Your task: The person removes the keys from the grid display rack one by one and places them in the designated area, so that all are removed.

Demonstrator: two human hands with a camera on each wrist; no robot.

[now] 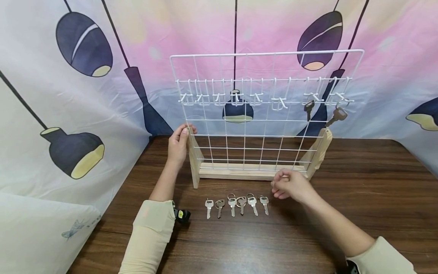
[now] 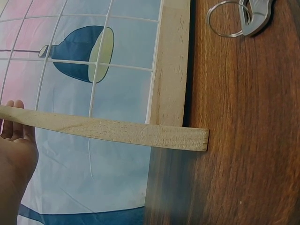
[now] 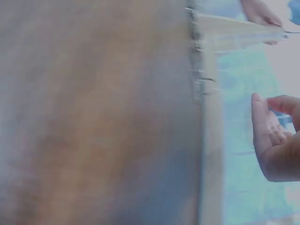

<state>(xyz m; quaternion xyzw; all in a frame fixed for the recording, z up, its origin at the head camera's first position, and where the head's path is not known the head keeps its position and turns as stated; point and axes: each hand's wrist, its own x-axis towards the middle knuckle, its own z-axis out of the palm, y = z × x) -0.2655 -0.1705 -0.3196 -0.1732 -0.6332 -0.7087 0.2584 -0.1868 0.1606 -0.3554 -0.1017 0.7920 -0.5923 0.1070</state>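
Observation:
A white wire grid rack stands upright on a wooden stand. My left hand grips the stand's left wooden post, thumb in front; in the left wrist view its fingers pass behind the wood. My right hand hovers in front of the base bar, to the right of the keys, fingers loosely bent. Nothing shows between its thumb and fingers in the right wrist view. Several metal keys with rings, one a silver key, lie in a row on the table before the rack.
White hooks run across the upper grid. A dark key and a brownish key hang from the rightmost hooks. The rack's right post rests on the brown wooden table. A lamp-patterned cloth hangs behind.

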